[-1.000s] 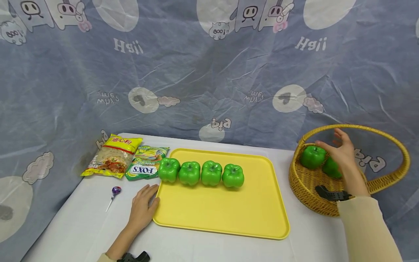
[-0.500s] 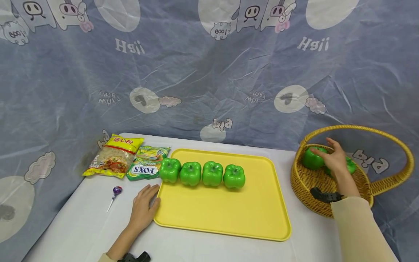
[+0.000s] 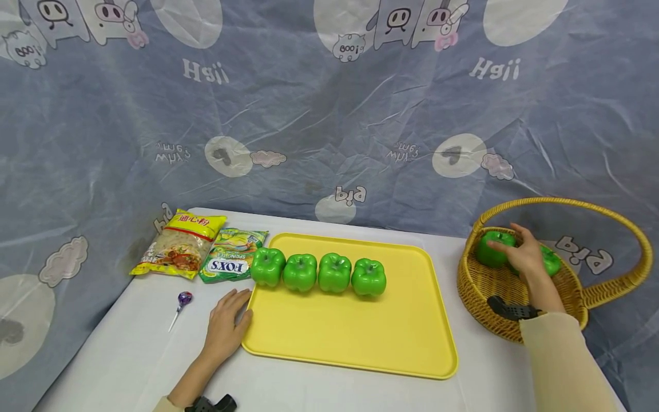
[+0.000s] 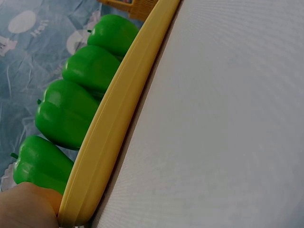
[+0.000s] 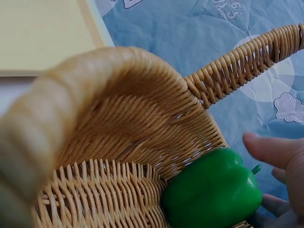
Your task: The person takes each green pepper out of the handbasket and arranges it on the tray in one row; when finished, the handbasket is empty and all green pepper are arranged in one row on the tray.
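Note:
My left hand (image 3: 225,325) rests at the left edge of the yellow tray (image 3: 355,337), fingers relaxed and the thumb touching the rim. A row of several green bell peppers (image 3: 334,273) stands along the tray's back left part. Over the wicker basket (image 3: 476,303) at the right is my right hand (image 3: 527,257), thumb spread from the fingers, beside a green bell pepper (image 5: 209,192). In the right wrist view the thumb is apart from that pepper; whether the other fingers touch it I cannot tell. A second bell pepper (image 3: 550,261) lies in the basket, partly hidden by this hand.
Left of the tray lie a yellow food bag (image 3: 180,246) and a green FOX'S packet (image 3: 233,256). A lollipop (image 3: 181,306) lies in front of them. The basket's tall handle (image 3: 561,201) arches above my right hand. A patterned curtain (image 3: 319,114) hangs behind the table.
My right hand has moved down and left within the basket, closer to the left pepper, uncovering more of the right one. The left hand has stayed in place.

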